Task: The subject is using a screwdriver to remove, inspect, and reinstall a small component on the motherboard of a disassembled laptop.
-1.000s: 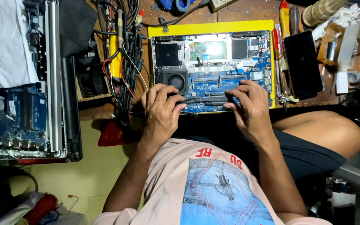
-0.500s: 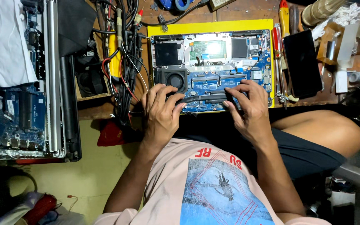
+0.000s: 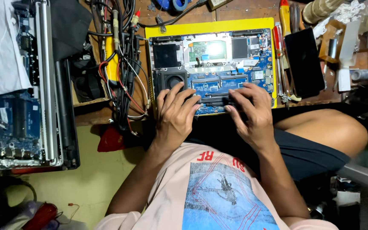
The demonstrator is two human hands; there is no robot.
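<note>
At the centre top of the frame an opened laptop (image 3: 211, 68) lies on a yellow mat (image 3: 209, 26), its bottom cover off, so the blue circuit board (image 3: 231, 83), the round black fan (image 3: 172, 81) at its left and a green board (image 3: 209, 49) near the top edge all show. That much of the stripping looks done; the board, the fan and the small parts sit in place, so the inner parts appear not yet taken out.

At the far left of the frame a second opened laptop (image 3: 9, 123) lies with its own blue board bare, untouched. Between the two hangs a tangle of cables (image 3: 124, 64).

The left hand (image 3: 176, 115) rests on the lower left edge of the open laptop, fingers spread and pressing down, grasping nothing. The right hand (image 3: 250, 113) sits at the lower right of the board, fingers curled over a dark strip (image 3: 220, 101) along the near edge; whether it grips that strip or only presses it I cannot tell.

At the right of the mat lie screwdrivers (image 3: 283, 51) and a black phone (image 3: 304, 61), none in hand.
</note>
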